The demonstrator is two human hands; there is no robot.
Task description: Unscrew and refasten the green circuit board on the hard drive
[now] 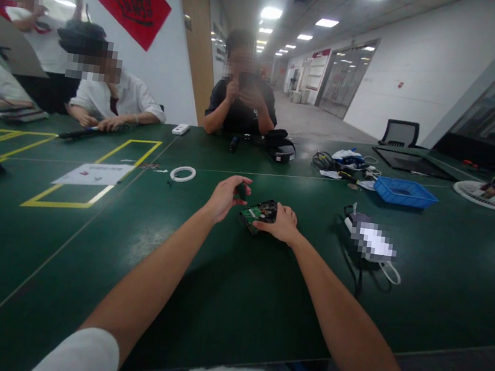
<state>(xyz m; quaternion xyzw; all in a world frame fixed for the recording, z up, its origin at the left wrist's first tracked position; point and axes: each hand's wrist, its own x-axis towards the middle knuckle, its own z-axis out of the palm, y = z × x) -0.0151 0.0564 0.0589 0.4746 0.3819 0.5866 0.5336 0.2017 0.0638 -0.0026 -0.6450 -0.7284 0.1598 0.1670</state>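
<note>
A small device with a green circuit board lies tilted on the dark green table in front of me. My right hand rests on its right side, fingers curled round its edge and gripping it. My left hand hovers just left of the board, fingers curled in a pinch round a small dark object that I cannot make out.
A blue tray and tangled cables sit at the far right. A power strip with cords lies right of my hands. A white tape ring and yellow floor-tape rectangles are left. Three people sit across the table.
</note>
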